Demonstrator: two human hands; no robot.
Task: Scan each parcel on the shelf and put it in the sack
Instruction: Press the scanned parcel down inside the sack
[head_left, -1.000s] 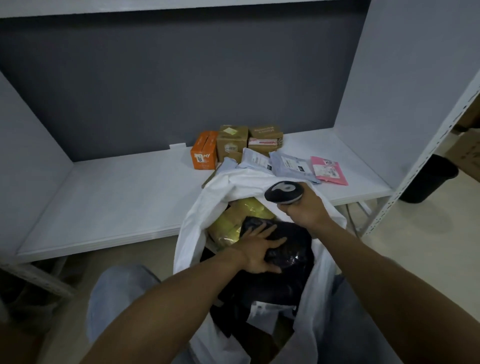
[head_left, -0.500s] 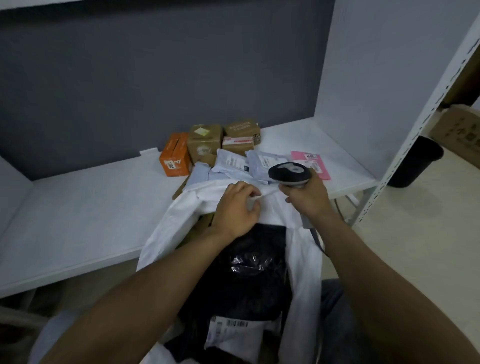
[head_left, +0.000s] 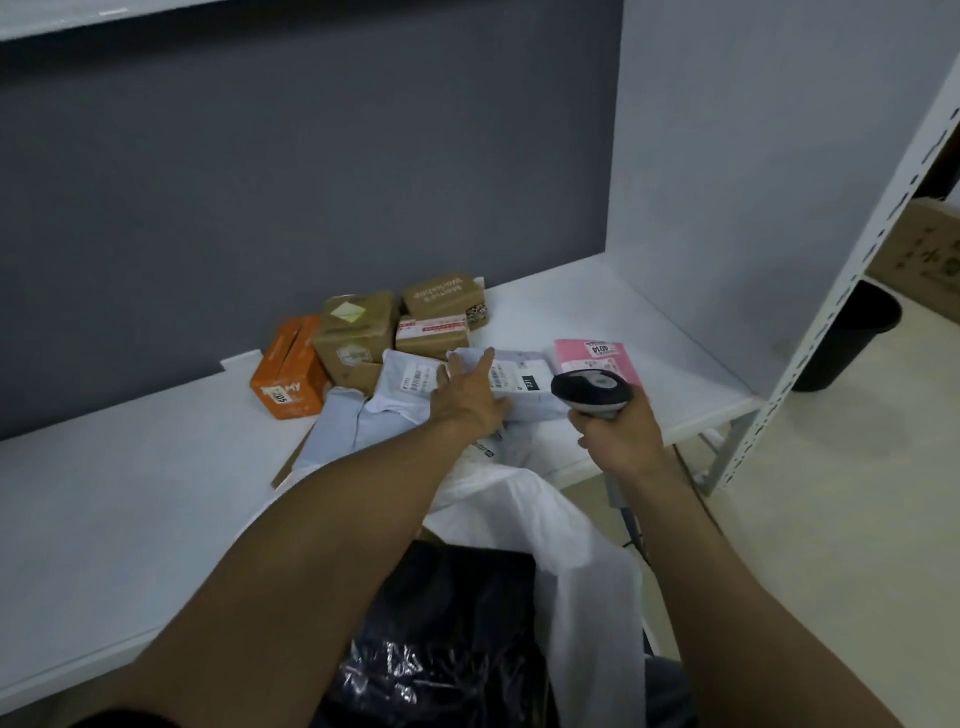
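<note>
My left hand (head_left: 467, 397) lies with straight fingers on a pale grey mailer bag (head_left: 524, 382) on the white shelf (head_left: 156, 467). My right hand (head_left: 618, 431) grips a black barcode scanner (head_left: 592, 395) just right of that bag. A second grey mailer (head_left: 410, 379) lies to the left, and a pink parcel (head_left: 597, 353) to the right behind the scanner. An orange box (head_left: 288, 371) and three brown cardboard boxes (head_left: 358, 338) stand behind. The white sack (head_left: 587, 561) hangs open below the shelf edge, with a black plastic parcel (head_left: 447, 623) inside.
A larger pale mailer (head_left: 343, 431) lies under the grey ones near the shelf edge. A white perforated upright (head_left: 841, 291) bounds the shelf on the right. Beyond it stand a black bin (head_left: 852, 332) and a cardboard box (head_left: 924, 249) on the floor.
My left hand left the black parcel in the sack, passed the sack's rim, and now reaches forward onto the grey mailer. The scanner hand moved up toward the shelf.
</note>
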